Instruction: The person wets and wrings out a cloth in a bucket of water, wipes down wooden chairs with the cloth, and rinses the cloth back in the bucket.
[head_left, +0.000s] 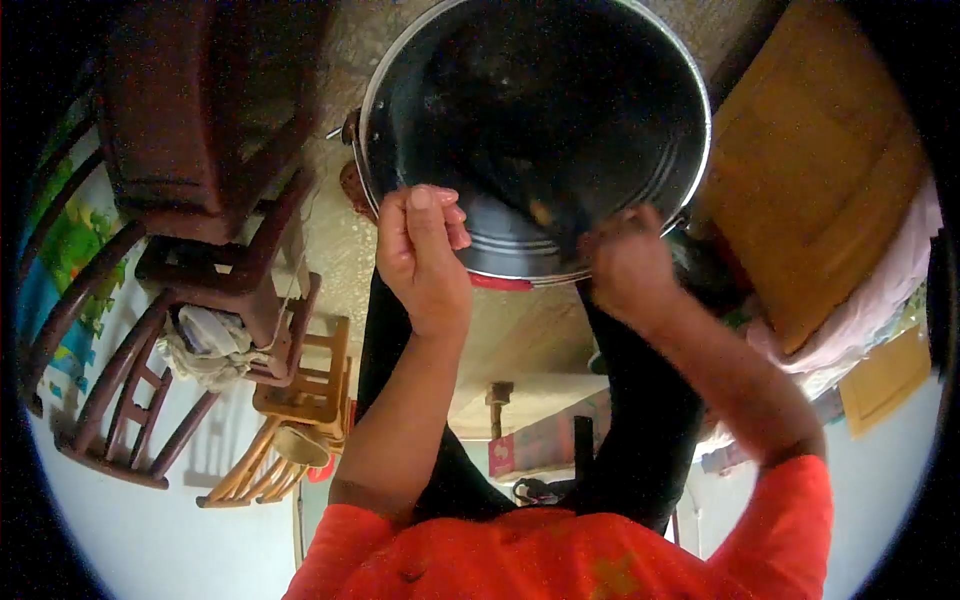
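A large round black bucket (510,238) with a bright metal rim stands in front of me, between my legs. Its inside is dark, and ridges ring the near wall. My left hand (425,240) is closed over the left part of the near rim, fingers curled in and thumb on top; whatever it holds, if anything, is hidden. Over the right part of the near rim, my right hand (635,265) looks closed and is blurred by motion. Something dark by its fingers is too blurred to name. A small orange-brown spot (541,212) shows inside the bucket.
Dark red-brown chairs (160,190) stand on the left, with a pale cloth (210,345) on one. Near them is a small wooden chair (305,385). A brown board (810,150) lies on the right above pale pink fabric (900,250). Black-trousered legs flank the bucket's near side.
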